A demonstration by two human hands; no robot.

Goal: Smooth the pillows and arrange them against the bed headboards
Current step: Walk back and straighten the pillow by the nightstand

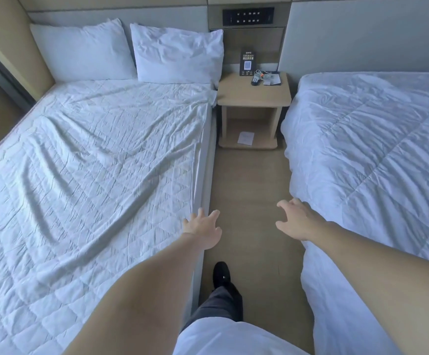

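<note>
Head view looks down an aisle between two beds, with both hands reaching forward and holding nothing: the left hand (203,230) hangs over the edge of the left bed (85,175) with fingers spread, and the right hand (296,220) has its fingers curled loosely apart beside the right bed (377,155). Two white pillows stand at the upper left of the frame, leaning on the grey headboard (121,16): the left pillow (82,51) looks fairly smooth, the right pillow (176,55) is creased and dented across its face. They should be light, soft and floppy, likely to sag if lifted by one corner, so a hold on both short ends, or flat palms stroking the face, seems best. No pillow shows on the right bed, whose head end is partly out of frame. The aisle floor (254,190) is open up to the wooden nightstand (254,92), which carries a small sign, cables and other small items; its corner sits just beside the right pillow, so care is needed there. A wall closes off the left bed's far side.
</note>
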